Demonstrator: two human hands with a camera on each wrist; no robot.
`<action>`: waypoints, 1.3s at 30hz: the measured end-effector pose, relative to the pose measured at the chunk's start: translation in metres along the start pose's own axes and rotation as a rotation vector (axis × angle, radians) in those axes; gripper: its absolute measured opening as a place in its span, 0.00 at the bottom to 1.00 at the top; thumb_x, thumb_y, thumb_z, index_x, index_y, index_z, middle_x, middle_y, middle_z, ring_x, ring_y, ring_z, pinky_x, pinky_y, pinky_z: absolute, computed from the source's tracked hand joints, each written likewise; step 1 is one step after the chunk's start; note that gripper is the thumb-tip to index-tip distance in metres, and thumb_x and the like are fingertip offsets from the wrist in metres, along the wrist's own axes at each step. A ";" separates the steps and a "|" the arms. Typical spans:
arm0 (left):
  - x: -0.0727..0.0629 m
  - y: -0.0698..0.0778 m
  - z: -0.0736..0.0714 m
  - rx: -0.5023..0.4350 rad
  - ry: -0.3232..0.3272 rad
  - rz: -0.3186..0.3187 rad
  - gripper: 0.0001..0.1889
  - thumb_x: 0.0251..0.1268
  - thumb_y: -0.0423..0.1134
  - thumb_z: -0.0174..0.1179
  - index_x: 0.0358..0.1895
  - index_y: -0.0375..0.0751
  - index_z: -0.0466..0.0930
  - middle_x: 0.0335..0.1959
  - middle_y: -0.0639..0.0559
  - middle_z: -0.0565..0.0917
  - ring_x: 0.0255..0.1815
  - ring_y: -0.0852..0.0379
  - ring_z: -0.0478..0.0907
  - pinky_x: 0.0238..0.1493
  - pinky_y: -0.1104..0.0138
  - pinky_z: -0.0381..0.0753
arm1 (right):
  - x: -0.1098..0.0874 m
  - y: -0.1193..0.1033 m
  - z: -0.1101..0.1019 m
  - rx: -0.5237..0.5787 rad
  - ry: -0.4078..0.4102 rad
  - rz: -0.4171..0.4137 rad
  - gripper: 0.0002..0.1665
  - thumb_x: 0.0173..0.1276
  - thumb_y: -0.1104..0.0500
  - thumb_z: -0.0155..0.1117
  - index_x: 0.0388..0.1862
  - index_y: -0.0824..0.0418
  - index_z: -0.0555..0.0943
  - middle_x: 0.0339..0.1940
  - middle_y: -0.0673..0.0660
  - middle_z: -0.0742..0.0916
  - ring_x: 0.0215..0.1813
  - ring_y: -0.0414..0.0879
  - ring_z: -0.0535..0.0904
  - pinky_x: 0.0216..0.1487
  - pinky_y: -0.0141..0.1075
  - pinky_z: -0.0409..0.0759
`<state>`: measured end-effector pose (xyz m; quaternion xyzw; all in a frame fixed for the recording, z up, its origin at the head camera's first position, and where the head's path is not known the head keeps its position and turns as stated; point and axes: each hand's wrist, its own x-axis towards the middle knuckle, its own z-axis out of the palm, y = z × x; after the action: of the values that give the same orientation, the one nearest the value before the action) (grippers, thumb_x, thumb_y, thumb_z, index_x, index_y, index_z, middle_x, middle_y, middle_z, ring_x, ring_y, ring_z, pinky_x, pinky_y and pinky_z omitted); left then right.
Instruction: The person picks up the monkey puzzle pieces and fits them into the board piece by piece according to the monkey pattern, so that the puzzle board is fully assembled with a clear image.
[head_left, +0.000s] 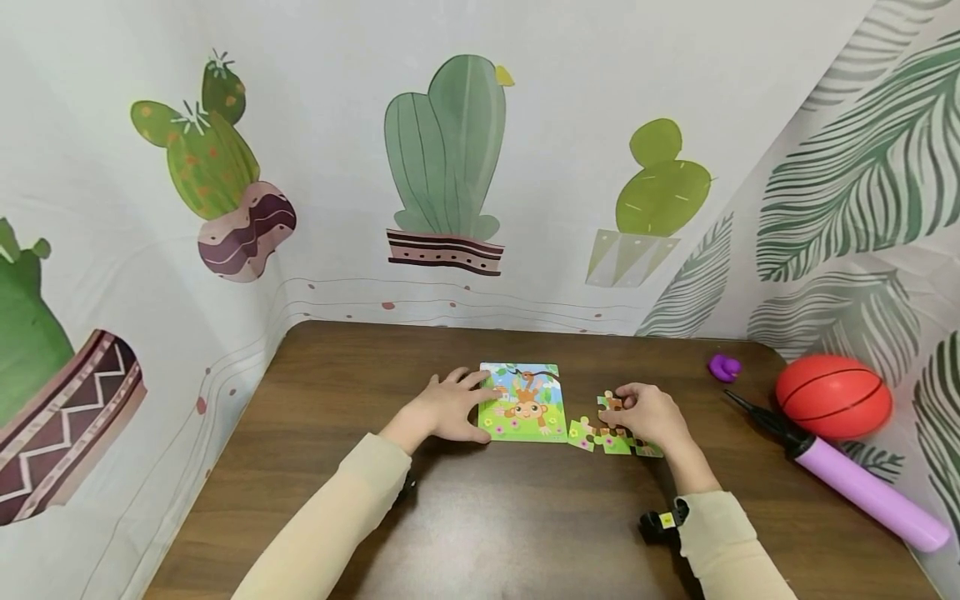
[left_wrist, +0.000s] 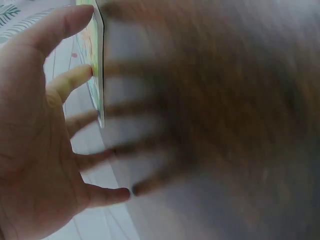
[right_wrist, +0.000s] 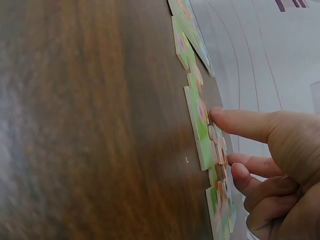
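The left hand (head_left: 450, 407) reaches in from the near left, fingers spread at the left edge of the monkey picture board (head_left: 517, 425); the right hand (head_left: 651, 415) bends over jigsaw pieces (head_left: 617, 444) just right of it, thumb and forefinger pinching one. Wood-grain surface (head_left: 465, 517) gives room on the near side, with the pump (head_left: 870, 492) well to the right.

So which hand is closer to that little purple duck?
Right. The right hand is at the puzzle pieces, left of the purple duck; the left hand is farther left, touching the left edge of the monkey picture.
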<state>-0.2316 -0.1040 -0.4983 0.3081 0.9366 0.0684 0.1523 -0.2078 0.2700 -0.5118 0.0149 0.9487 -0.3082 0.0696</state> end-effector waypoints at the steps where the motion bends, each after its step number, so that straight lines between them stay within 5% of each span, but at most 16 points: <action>1: 0.001 0.001 0.000 -0.007 0.004 0.007 0.42 0.64 0.65 0.64 0.81 0.62 0.64 0.85 0.53 0.53 0.84 0.42 0.46 0.72 0.28 0.51 | 0.000 0.000 0.000 -0.003 -0.003 0.004 0.37 0.61 0.43 0.79 0.59 0.67 0.83 0.38 0.54 0.84 0.35 0.48 0.77 0.33 0.40 0.74; 4: 0.003 0.002 0.002 -0.010 0.020 0.025 0.42 0.63 0.62 0.65 0.81 0.59 0.65 0.85 0.54 0.54 0.85 0.47 0.46 0.74 0.30 0.48 | -0.001 -0.001 0.001 -0.003 -0.005 0.013 0.36 0.61 0.42 0.79 0.57 0.66 0.84 0.38 0.54 0.84 0.35 0.49 0.77 0.33 0.40 0.74; 15: 0.006 0.008 0.004 0.058 0.027 0.044 0.41 0.66 0.68 0.59 0.81 0.64 0.63 0.84 0.48 0.55 0.84 0.43 0.47 0.76 0.34 0.50 | 0.000 -0.004 -0.001 0.008 -0.023 0.038 0.32 0.62 0.44 0.79 0.55 0.66 0.84 0.36 0.53 0.84 0.33 0.48 0.79 0.32 0.41 0.75; 25: 0.007 0.012 0.008 0.055 0.003 0.032 0.39 0.67 0.69 0.58 0.81 0.71 0.61 0.85 0.47 0.52 0.85 0.42 0.44 0.76 0.33 0.49 | -0.003 -0.005 -0.005 -0.059 -0.034 0.121 0.43 0.58 0.35 0.79 0.58 0.67 0.82 0.44 0.58 0.87 0.39 0.52 0.82 0.32 0.44 0.77; 39: 0.008 0.012 0.008 0.098 0.036 0.089 0.38 0.70 0.68 0.55 0.81 0.65 0.64 0.84 0.53 0.55 0.84 0.46 0.48 0.80 0.46 0.49 | -0.003 -0.002 0.002 -0.013 0.020 0.076 0.37 0.59 0.41 0.81 0.55 0.65 0.81 0.44 0.57 0.84 0.38 0.51 0.80 0.32 0.42 0.75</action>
<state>-0.2282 -0.0890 -0.5055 0.3551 0.9269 0.0348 0.1168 -0.2049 0.2676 -0.5119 0.0532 0.9501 -0.2988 0.0720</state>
